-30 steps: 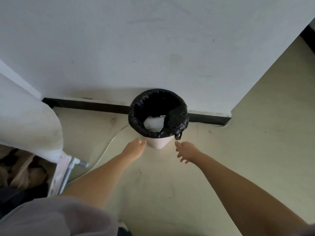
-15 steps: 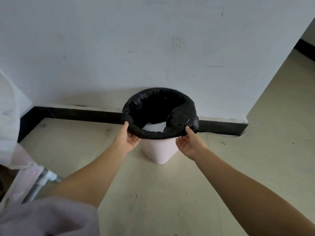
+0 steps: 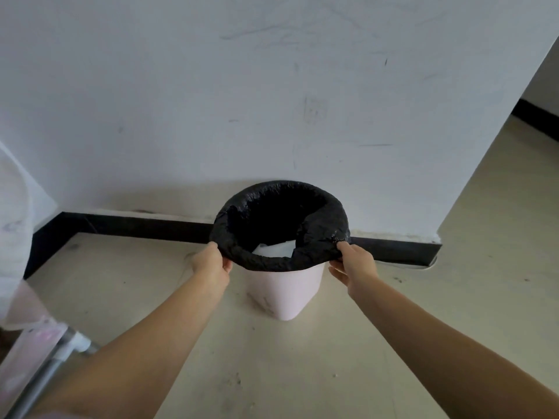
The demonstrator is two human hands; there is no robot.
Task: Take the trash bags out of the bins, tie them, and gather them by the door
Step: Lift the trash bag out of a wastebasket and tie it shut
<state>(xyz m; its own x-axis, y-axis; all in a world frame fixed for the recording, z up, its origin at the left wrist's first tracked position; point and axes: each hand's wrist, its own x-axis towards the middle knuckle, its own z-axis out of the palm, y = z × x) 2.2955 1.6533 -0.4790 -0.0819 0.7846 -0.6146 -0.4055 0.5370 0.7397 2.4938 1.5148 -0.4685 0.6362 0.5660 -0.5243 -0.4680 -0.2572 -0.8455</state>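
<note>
1. One pale pink bin (image 3: 284, 290) stands upright on the floor, mouth facing up, its long axis vertical, right between the two hands and a little beyond them.
2. One black trash bag (image 3: 314, 234) lines it, the top edge rolled outward into a thick ring over the bin's rim, the opening pointing up toward the camera.
3. Left hand (image 3: 211, 266) is on the ring's left side, fingers curled over the rolled plastic and gripping it.
4. Right hand (image 3: 355, 266) takes the ring's right side, thumb on top and pinching the black film, fingers underneath and mostly hidden.
5. Inside the bag, between the hands, there's white crumpled paper (image 3: 275, 248) low down; how many pieces, I can't tell.
6. Count so far: one bin, one bag, two bare forearms reaching in from below.
7. The floor (image 3: 302, 373) under the hands is pale beige, scuffed, with small dark specks.
8. Beyond the hands, a white wall (image 3: 272, 101) with faint marks, and a black baseboard (image 3: 136, 226) running behind the bin.
9. Right of the right hand the wall ends at a corner and the floor carries on past it.
10. Far left of the left hand, a whitish cloth (image 3: 13, 231) and a metal tube (image 3: 45, 379) at the frame's edge.
</note>
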